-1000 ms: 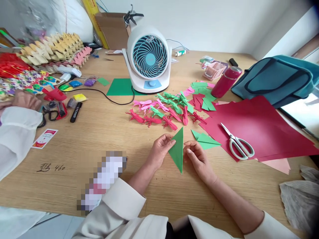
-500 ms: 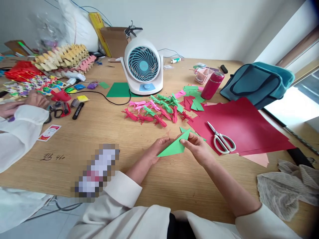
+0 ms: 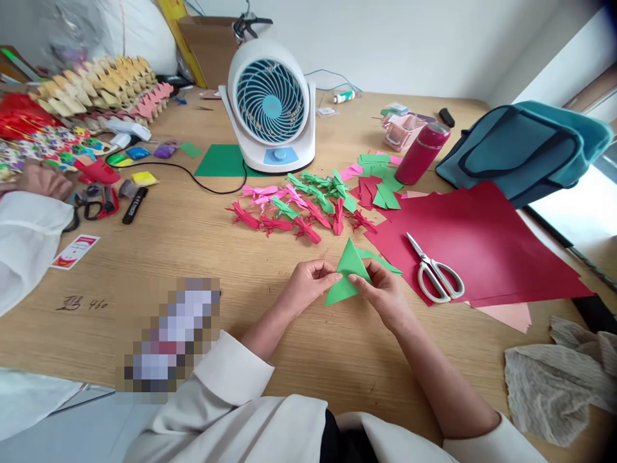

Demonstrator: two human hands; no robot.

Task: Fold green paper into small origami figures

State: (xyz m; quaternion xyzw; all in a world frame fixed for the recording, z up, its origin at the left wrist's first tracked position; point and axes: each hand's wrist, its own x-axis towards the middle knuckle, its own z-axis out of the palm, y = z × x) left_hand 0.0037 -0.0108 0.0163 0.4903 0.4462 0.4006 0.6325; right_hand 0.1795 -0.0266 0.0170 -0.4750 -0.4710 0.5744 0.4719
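Note:
A folded green paper triangle point(image 3: 348, 273) is held between both hands above the wooden table, one corner pointing away from me. My left hand point(image 3: 311, 283) pinches its left edge between thumb and fingers. On the right side, my right hand point(image 3: 383, 289) grips it with the thumb on top and the fingers partly behind. Just beyond that hand lies another green paper piece point(image 3: 385, 263). Several folded red paper shapes point(image 3: 306, 229), with pink and green ones, lie past the hands. White-handled scissors point(image 3: 435, 273) rest on red paper sheets point(image 3: 486, 247).
A fan point(image 3: 272, 106) stands at the back. Toward the back right are a red bottle point(image 3: 421, 154) and a teal bag point(image 3: 520, 151). A blurred-out object point(image 3: 173, 334) lies near my left forearm. Another person's hand point(image 3: 45, 180) is at far left.
The green paper has turned so that a corner points away from me. My left hand has shifted from beneath it to its left edge. The camera view has moved slightly.

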